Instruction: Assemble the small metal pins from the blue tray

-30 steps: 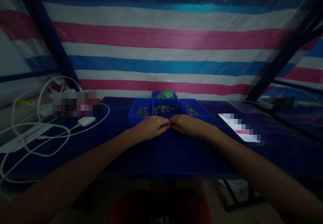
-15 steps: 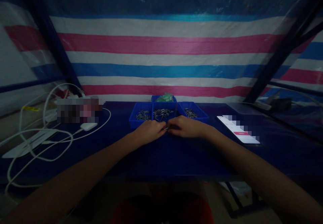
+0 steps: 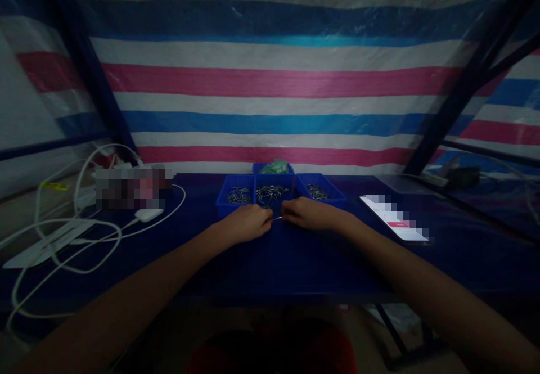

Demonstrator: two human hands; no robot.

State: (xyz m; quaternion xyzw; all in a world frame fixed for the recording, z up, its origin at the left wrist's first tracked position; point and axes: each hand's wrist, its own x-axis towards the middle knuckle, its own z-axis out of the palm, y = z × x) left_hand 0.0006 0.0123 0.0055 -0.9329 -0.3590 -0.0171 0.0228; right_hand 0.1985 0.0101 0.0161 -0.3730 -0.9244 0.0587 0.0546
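2 hands (image 3: pixel 248 223) (image 3: pixel 306 214) hide tiny pin (image 3: pixel 277 217).

Thin metal pin (image 3: pixel 277 217), level between fingertips

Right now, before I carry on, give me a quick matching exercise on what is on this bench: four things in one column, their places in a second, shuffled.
Things:
1. small metal pin
2. green bundle
3. white cable
4. phone

Places:
A. in the rear blue tray
B. far left of the table
C. between the left hand and right hand
D. right of the trays, flat on the table

Pairs: 1-C, 2-A, 3-B, 4-D
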